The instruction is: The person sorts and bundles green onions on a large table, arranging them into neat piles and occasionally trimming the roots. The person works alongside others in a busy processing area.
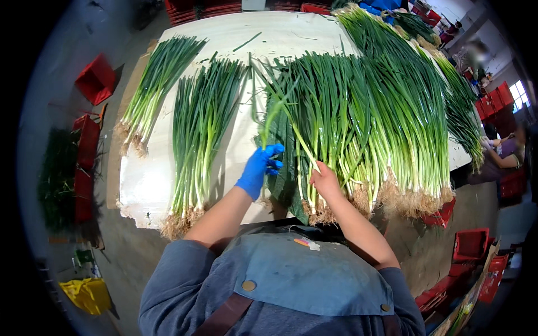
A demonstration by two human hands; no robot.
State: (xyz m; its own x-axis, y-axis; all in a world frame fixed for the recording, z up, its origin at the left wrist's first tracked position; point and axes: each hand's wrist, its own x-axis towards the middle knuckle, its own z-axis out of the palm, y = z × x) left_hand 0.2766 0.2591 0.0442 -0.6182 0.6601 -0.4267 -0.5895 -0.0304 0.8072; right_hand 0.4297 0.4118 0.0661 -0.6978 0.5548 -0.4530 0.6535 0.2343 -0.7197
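Observation:
My left hand [259, 170], in a blue glove, is curled around a spring onion [271, 119] whose green leaves are blurred. Bare, my right hand [325, 182] pinches the pale stalk of another spring onion [301, 140] at the left edge of a big pile of spring onions [336, 105]. Under that edge lies a dark green woven sheet [286, 168], between my two hands. To the left of my gloved hand rests a bunch of spring onions [206, 126], roots towards me. A smaller bunch [162, 84] lies farther left.
The white tabletop [294, 31] carries loose leaf scraps. Red crates [97, 80] stand on the floor at left, others [470, 245] at right. A yellow bag [86, 294] sits at lower left. Another person [504, 151] sits beyond the table's right edge.

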